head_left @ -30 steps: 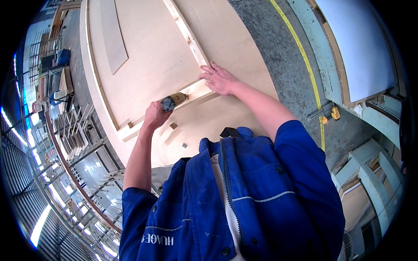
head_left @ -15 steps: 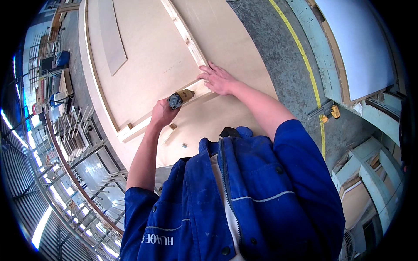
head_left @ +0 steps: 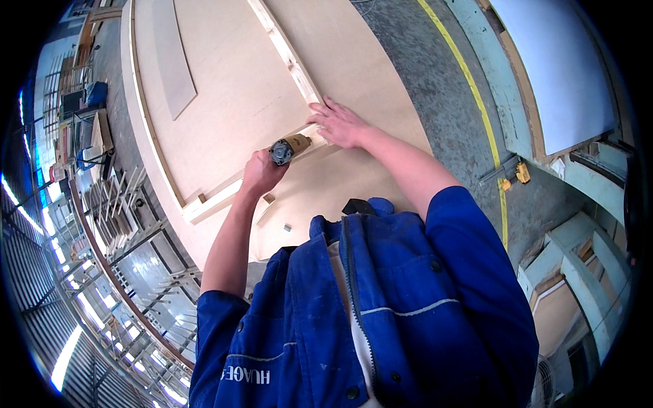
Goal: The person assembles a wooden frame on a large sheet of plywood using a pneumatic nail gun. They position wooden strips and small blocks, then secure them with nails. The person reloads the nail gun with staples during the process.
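My left hand is closed round the handle of a yellow and dark-grey nail gun, whose nose points right toward a corner of pale wood strips. Fingers outstretched, my right hand lies over that corner, where the long strip meets the near cross strip. Its fingertips rest on the wood and hide part of the joint. These strips lie on a large tan board. A third strip runs along the left side. The gun partly covers the near strip.
A small wood block and a little metallic piece lie near my body. A thin flat panel is on the board's far left. To the right are a yellow floor line and a pale green frame structure; racks stand left.
My left hand has moved the nail gun slightly right and away from me, nearer the corner. My right hand stays almost in place.
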Demonstrator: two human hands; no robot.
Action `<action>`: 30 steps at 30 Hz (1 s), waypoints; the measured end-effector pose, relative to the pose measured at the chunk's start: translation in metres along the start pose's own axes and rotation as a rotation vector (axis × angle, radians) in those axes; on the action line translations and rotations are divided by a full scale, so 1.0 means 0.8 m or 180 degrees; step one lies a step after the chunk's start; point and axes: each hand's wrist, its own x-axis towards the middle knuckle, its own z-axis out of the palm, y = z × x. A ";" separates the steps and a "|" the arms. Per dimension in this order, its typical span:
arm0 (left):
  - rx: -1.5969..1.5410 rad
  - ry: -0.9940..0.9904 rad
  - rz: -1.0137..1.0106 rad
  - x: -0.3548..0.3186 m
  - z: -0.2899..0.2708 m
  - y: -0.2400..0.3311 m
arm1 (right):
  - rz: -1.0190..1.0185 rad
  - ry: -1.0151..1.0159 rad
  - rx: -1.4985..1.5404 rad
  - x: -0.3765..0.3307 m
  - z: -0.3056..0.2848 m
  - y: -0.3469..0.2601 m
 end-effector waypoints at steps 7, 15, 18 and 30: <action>-0.0051 0.0111 0.0207 0.009 0.001 0.013 | -0.0029 -0.0034 -0.0023 0.001 0.000 0.003; -0.0084 0.0085 0.0137 0.011 0.000 0.029 | -0.0281 0.0337 0.0115 0.013 0.022 0.023; -0.0606 0.0351 0.0052 -0.003 0.000 0.041 | -0.0320 0.1189 0.1133 0.007 0.023 0.017; -0.1189 0.0590 0.1312 -0.118 0.008 0.183 | 0.1432 0.1599 0.6333 -0.141 -0.029 -0.173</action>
